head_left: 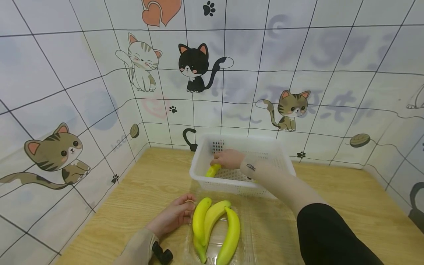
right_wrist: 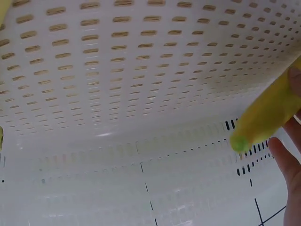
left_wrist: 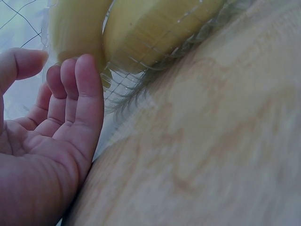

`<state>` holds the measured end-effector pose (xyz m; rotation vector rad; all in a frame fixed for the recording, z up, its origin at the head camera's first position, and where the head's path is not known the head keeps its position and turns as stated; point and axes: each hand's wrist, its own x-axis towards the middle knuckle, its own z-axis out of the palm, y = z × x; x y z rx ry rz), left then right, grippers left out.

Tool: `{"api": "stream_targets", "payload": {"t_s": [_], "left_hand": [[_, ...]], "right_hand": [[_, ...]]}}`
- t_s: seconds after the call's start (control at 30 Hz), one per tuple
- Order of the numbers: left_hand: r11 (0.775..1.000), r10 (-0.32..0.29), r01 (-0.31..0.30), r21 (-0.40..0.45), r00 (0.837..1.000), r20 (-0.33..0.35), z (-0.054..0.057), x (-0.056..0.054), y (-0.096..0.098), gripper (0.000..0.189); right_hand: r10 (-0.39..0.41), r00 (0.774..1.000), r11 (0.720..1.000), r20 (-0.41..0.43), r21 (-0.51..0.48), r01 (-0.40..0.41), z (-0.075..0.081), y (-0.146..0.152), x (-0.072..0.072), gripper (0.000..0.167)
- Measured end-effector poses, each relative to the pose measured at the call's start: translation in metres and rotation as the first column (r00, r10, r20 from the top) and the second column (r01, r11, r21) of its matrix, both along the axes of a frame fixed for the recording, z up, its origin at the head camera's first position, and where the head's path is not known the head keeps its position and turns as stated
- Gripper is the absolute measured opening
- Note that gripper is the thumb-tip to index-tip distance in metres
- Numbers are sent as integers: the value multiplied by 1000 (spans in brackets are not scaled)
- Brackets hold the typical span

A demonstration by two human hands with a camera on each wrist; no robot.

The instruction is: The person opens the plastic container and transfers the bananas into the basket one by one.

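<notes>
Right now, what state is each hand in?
Left hand: open, beside the clear tray.
Right hand: closed, holding a banana inside the white basket.

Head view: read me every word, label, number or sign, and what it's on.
Nothing readable.
Back wall: pale lettering-like marks, too faint to read.
Left wall: small pale marks, too faint to read.
Right wrist: dark mark, too small to read.
Bananas, plastic tray, basket: no text seen.

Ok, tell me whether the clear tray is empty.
Not empty: in the head view, yellow bananas lie in the clear tray, with bare plastic showing between them.
</notes>
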<state>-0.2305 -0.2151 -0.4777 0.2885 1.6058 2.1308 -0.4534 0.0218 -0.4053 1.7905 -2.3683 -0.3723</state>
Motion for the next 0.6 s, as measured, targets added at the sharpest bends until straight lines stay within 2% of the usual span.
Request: {"api": "stream_targets", "payload": {"t_s": [0.3, 0.4, 0.47, 0.6], "left_hand": [[1000, -10, 10, -5, 1000, -22, 0, -3, 2, 17], [1000, -6, 6, -17, 1000, -8, 0, -3, 2, 17], [1000, 2, -1, -27, 1000, 4, 0, -2, 2, 17], [999, 14, -14, -36, 1000, 18, 0, -1, 3, 17]], "right_hand": [[-10, 1000, 999, 13, -31, 11, 6, 5, 4, 38], [-20, 1000, 999, 4, -40, 20, 7, 5, 5, 32], [-43, 999, 999, 12, -31, 44, 6, 5, 5, 23], [-139, 988, 990, 63, 24, 138, 3, 2, 2, 9]]}}
